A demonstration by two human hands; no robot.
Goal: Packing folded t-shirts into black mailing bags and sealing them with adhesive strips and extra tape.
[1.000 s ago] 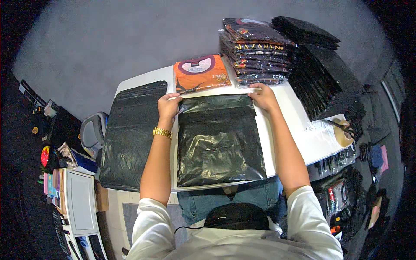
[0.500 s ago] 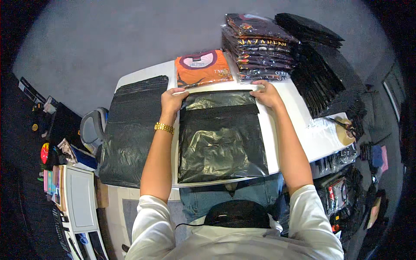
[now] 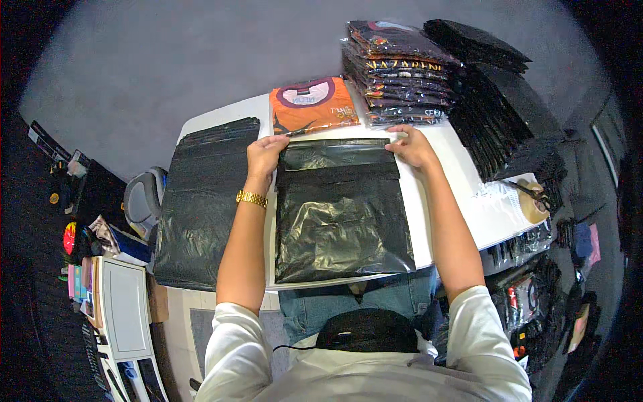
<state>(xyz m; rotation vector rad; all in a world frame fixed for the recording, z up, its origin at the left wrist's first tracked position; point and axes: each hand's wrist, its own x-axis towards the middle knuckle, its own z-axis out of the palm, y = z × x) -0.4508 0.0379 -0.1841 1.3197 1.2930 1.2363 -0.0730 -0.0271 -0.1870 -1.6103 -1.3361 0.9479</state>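
Note:
A black plastic mailing bag (image 3: pixel 341 228) lies flat on the white table (image 3: pixel 420 236) in front of me, its surface creased and shiny. Across its top runs a flap-like strip (image 3: pixel 335 155). My left hand (image 3: pixel 265 157) pinches the strip's upper left corner between thumb and fingers. At the upper right corner my right hand (image 3: pixel 412 147) grips the same edge, thumb below and index finger stretched along it. What the bag contains is hidden. Just beyond the bag lies a folded orange shirt (image 3: pixel 311 107) in clear plastic.
To the left lies a stack of flat black bags (image 3: pixel 201 194). A tall pile of packed dark shirts (image 3: pixel 402 80) stands at the far right, beside more piled black packages (image 3: pixel 485 120). A clear plastic package (image 3: pixel 509 201) rests near the right edge. A grey chair (image 3: pixel 143 197) stands beyond the left side.
My left hand has shifted slightly to the left, still at the bag's corner. The bag's top strip looks smoother and flatter. The right hand has barely moved.

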